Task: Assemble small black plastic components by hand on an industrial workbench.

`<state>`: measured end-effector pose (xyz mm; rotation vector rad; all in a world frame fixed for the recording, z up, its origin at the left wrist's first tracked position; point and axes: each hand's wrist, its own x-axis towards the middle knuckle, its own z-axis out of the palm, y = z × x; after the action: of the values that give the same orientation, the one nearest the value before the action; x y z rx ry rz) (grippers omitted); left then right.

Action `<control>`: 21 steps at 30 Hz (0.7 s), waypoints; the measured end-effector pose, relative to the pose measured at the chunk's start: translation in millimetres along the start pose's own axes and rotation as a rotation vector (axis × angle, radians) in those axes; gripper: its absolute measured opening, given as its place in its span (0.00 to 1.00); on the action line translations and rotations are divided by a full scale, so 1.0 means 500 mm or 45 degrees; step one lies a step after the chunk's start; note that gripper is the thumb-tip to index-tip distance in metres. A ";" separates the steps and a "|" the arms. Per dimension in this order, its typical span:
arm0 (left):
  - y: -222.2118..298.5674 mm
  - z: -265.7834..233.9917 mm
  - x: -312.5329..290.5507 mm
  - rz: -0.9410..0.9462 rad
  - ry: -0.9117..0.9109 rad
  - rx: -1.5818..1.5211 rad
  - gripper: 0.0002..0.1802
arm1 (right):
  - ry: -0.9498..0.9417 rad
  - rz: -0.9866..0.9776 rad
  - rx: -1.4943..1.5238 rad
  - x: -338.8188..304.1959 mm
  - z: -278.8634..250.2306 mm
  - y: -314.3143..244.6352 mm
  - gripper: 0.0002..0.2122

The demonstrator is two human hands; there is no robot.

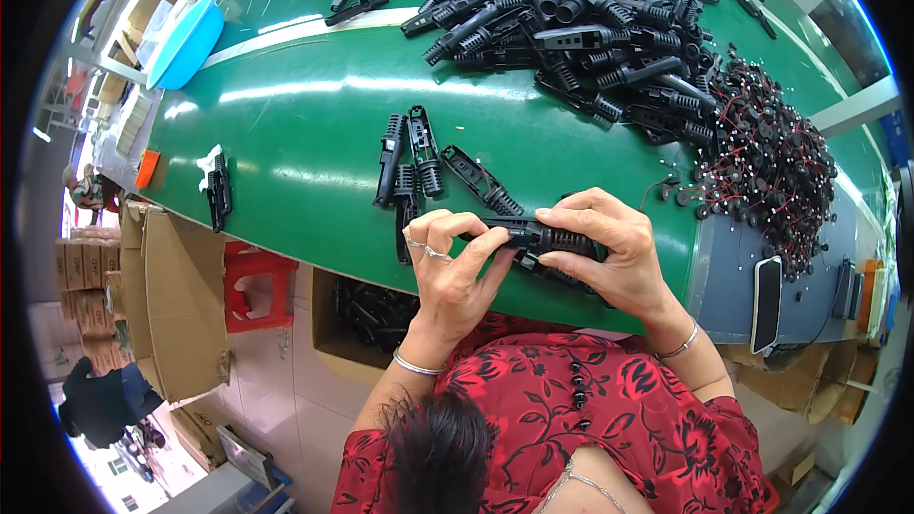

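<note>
Near the front edge of the green table, a black plastic housing (522, 227) with a ribbed end is held between both hands. My left hand (453, 266) pinches its left part between thumb and fingers. Thumb and fingers of my right hand (611, 246) close around the ribbed right end. Another black part shows partly beneath it, mostly hidden by the hands. Just beyond, an open half housing (481, 181) with a ribbed end lies at a slant. Several similar black housings (389, 160) lie to the left of it.
A large heap of black housings (590, 24) covers the far table. Right of it is a pile of small round black parts with red wires (766, 148). A white-faced flat device (765, 305) lies at right. A blue basin (187, 41) stands far left; a cardboard box (347, 352) sits below the edge.
</note>
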<state>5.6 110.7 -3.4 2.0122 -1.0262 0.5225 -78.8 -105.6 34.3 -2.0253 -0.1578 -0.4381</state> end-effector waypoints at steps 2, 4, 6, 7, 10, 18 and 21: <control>0.000 0.008 0.003 -0.010 -0.007 -0.033 0.23 | 0.013 -0.002 0.001 -0.002 0.002 0.004 0.22; 0.006 0.020 0.007 -0.096 -0.005 -0.050 0.22 | 0.026 0.014 -0.013 -0.003 0.004 0.009 0.22; 0.012 0.023 0.009 -0.121 -0.007 -0.039 0.21 | 0.027 0.005 -0.026 -0.001 0.003 0.010 0.22; 0.015 0.023 0.009 -0.149 -0.007 -0.024 0.20 | 0.026 -0.005 -0.036 0.001 0.003 0.010 0.22; 0.023 0.011 0.011 -0.200 -0.042 -0.006 0.18 | 0.011 -0.044 -0.097 0.004 0.008 0.008 0.22; 0.033 0.012 0.000 -0.226 0.011 0.108 0.15 | 0.037 -0.092 -0.229 -0.015 0.030 -0.001 0.24; 0.024 0.010 -0.010 -0.233 -0.039 0.060 0.14 | 0.041 -0.150 -0.318 -0.012 0.038 0.001 0.24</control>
<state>-7.1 104.8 -4.3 2.1366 -0.8440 0.4227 -79.4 -88.8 23.6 -2.2597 -0.2117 -0.5887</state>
